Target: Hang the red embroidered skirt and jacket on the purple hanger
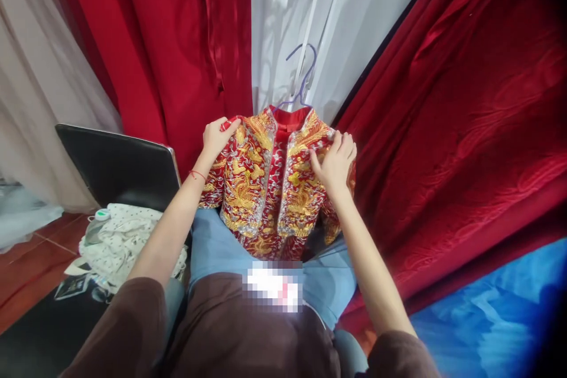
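Note:
A red jacket [248, 189] with gold and silver embroidery hangs on a purple hanger [315, 61], spread out in front of my knees. Its front edges are parted, and red embroidered cloth shows between them. My left hand [220, 137] pinches the jacket's shoulder on the left side, thumb on top. On the opposite shoulder, my right hand [334, 160] grips the cloth with its fingers curled over the outer edge. The hanger's hook rises above the collar; its lower part is hidden inside the jacket.
A black chair [119, 168] stands at the left, with white dotted cloth [126, 242] heaped by its backrest. Red fabric [186, 29] hangs behind the jacket, and more red cloth [456, 147] drapes at the right. Blue fabric [496, 319] lies at the lower right.

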